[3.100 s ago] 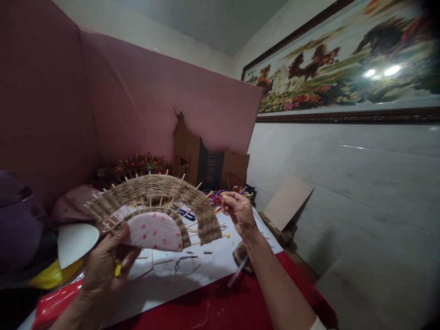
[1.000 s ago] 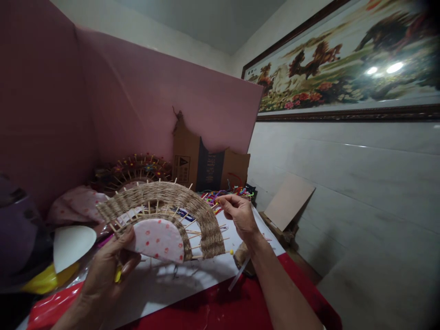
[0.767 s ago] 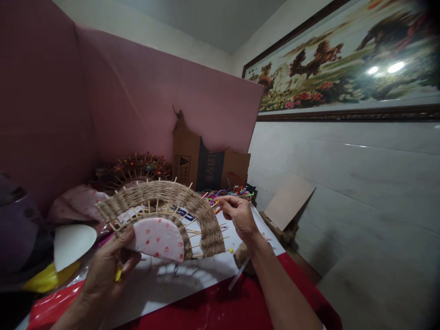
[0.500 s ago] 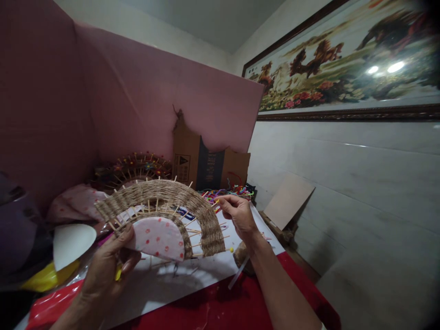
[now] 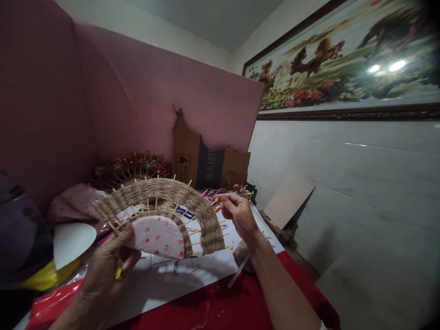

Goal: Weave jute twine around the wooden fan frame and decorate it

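My left hand [image 5: 115, 252] grips the lower left of a half-round woven fan [image 5: 209, 224], thumb in front. Twine bands run across its thin wooden sticks, and a white fabric half-circle [image 5: 160, 236] with red spots fills the centre. Something small and yellow [image 5: 118, 271] shows by the left fingers; its kind is unclear. With fingertips pinched, my right hand [image 5: 237, 213] holds a small yellow bead [image 5: 217, 200] at a stick's end on the fan's upper right edge. Another yellow bead [image 5: 231, 247] caps the lowest right stick.
Behind the fan stand a similar fan with colourful beads [image 5: 147, 165], a torn cardboard box [image 5: 187, 158] and a heap of coloured strands [image 5: 237, 189]. White board [image 5: 154, 288] covers part of the red tabletop [image 5: 227, 302]. A clear stick [image 5: 238, 272] lies near my right forearm.
The fan has shifted very slightly up and left in view. My right fingers stay pinched on the yellow bead, and the left grip is the same.
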The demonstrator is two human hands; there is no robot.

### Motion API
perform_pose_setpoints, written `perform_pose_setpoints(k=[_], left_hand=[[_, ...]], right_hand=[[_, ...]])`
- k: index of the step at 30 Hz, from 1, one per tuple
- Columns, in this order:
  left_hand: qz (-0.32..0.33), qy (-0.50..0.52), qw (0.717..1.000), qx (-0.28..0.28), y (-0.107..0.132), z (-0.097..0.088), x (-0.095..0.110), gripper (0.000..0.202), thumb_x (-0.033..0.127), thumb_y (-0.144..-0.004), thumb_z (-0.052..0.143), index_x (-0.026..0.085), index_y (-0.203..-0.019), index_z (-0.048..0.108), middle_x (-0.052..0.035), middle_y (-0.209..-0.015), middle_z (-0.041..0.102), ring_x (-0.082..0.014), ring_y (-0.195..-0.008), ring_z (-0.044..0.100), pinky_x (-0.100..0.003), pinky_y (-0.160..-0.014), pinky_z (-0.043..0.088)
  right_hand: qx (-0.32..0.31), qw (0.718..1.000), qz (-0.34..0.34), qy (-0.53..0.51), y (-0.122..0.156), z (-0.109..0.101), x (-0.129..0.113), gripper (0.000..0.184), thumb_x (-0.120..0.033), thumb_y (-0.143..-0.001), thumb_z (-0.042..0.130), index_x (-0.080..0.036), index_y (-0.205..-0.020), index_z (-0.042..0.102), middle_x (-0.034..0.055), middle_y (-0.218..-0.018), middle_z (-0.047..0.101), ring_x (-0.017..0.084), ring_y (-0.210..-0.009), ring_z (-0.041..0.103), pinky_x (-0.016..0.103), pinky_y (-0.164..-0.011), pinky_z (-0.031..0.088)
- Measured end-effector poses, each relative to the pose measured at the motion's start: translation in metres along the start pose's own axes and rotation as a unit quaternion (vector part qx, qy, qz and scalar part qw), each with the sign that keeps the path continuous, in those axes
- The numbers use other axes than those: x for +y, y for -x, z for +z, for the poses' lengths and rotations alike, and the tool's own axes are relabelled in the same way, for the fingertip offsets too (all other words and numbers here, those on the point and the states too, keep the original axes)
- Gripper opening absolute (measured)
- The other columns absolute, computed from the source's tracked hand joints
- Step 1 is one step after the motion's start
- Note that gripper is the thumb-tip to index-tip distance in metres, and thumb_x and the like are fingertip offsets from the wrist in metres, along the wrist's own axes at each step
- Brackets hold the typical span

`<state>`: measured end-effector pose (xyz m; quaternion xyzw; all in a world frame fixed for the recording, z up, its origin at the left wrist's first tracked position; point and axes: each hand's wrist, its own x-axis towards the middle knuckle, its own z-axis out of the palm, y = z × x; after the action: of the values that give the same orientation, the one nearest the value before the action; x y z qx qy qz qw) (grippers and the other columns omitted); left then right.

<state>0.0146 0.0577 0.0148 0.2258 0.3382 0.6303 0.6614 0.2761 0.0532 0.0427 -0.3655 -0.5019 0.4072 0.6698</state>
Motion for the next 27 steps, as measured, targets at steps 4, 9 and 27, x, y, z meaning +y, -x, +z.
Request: perform_pose_setpoints(k=[4,9,27], left_hand=[[0.031,-0.019,0.998,-0.042,-0.0029,-0.0026,-0.001,0.028,0.025,-0.056,0.075,0.015,-0.058,0.048,0.0089,-0.04,0.047,-0.0018,-0.021,0.028,-0.012,-0.02,0.022],[0.032,-0.023,0.998,-0.055,-0.0034,-0.0039,-0.0015,0.03,0.026,-0.055,0.075,0.015,-0.058,0.048,0.0087,-0.041,0.048,-0.0022,-0.02,0.029,-0.013,-0.02,0.023],[0.04,-0.03,0.997,-0.055,-0.0024,-0.004,-0.0015,0.027,0.026,-0.057,0.074,0.015,-0.06,0.05,0.0086,-0.042,0.048,-0.0022,-0.021,0.029,-0.013,-0.02,0.023]], right_hand=[[-0.001,1.0,-0.015,0.008,-0.0012,-0.0011,0.0023,0.025,-0.036,-0.07,0.068,-0.015,-0.084,0.066,-0.0053,-0.053,0.044,0.004,-0.042,0.028,0.019,-0.039,0.017],[0.015,0.995,-0.055,0.079,-0.0001,0.0,0.0005,0.019,-0.033,-0.068,0.07,-0.016,-0.076,0.068,-0.0036,-0.054,0.05,0.005,-0.044,0.032,0.02,-0.041,0.022],[-0.045,0.995,0.066,-0.061,0.0008,-0.0036,-0.0053,0.028,-0.038,-0.07,0.069,-0.013,-0.079,0.063,-0.0076,-0.049,0.036,0.003,-0.041,0.018,0.019,-0.039,0.011]])
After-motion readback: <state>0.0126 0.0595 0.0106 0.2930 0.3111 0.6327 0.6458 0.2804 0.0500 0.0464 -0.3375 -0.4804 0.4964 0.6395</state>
